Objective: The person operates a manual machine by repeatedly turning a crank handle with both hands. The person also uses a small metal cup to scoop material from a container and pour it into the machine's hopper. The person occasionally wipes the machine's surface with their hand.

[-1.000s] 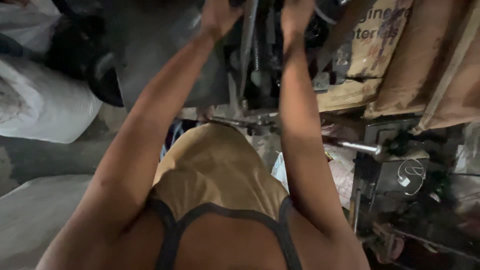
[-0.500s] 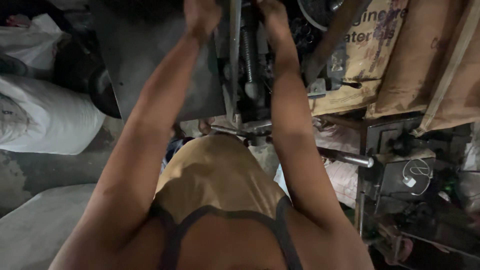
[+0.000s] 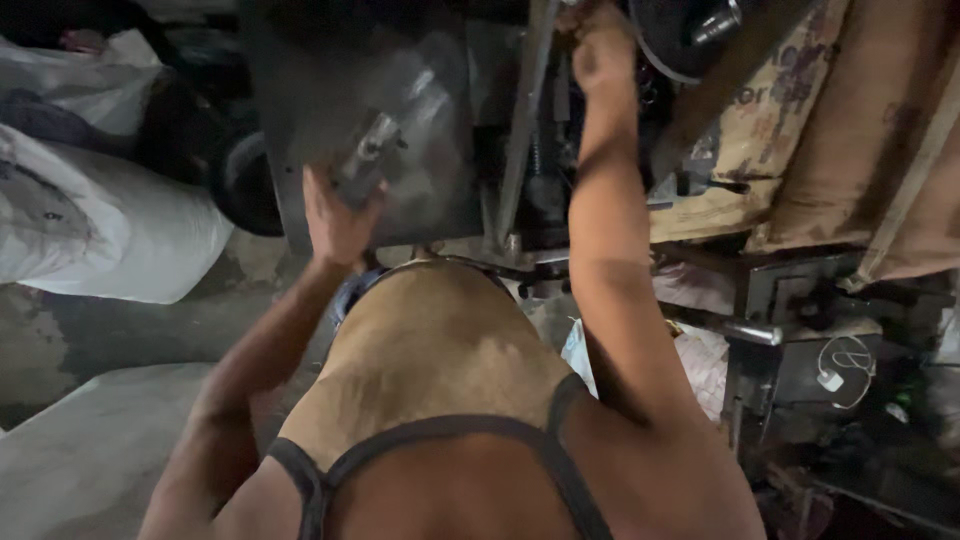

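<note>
My left hand (image 3: 338, 215) is closed around a short grey metal cylinder (image 3: 368, 158) lying on the dark steel table (image 3: 440, 210) of a machine. My right hand (image 3: 603, 52) is up at the top of the view, gripping a part on the dark machine column (image 3: 545, 160); what exactly it holds is hidden by the fingers. My chest in a tan top fills the lower middle.
White filled sacks (image 3: 110, 225) lie at the left on the concrete floor. Brown cardboard boxes (image 3: 800, 130) stand at the right above a dark metal stand (image 3: 800, 330) with a steel bar (image 3: 745, 330) and a white cable.
My left hand has come down from the top of the machine to the steel table and closed on the metal cylinder. My right hand stays high on the column.
</note>
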